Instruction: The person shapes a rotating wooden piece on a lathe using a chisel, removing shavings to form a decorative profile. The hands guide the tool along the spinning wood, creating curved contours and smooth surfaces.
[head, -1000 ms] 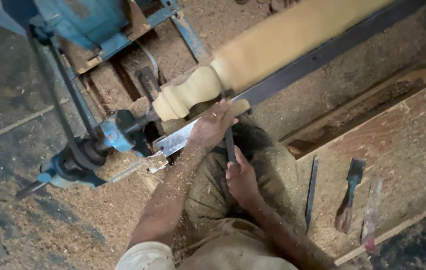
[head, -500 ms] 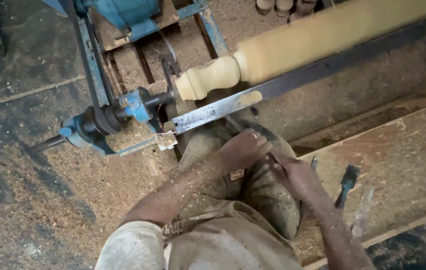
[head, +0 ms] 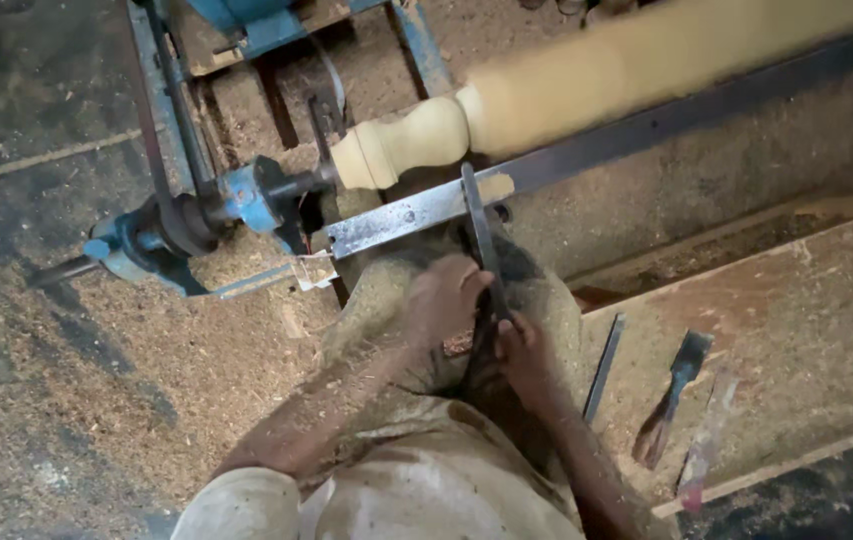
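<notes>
Head view: my left hand (head: 451,300) and right hand (head: 521,345) both close round the chisel (head: 481,240), its tip on the tool rest (head: 406,215) below the turned spindle (head: 416,145); I'd keep it braced.

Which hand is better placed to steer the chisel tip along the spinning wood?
Probably the left hand: it grips the chisel farther forward, nearest the tool rest. The right hand holds the rear end.
</notes>
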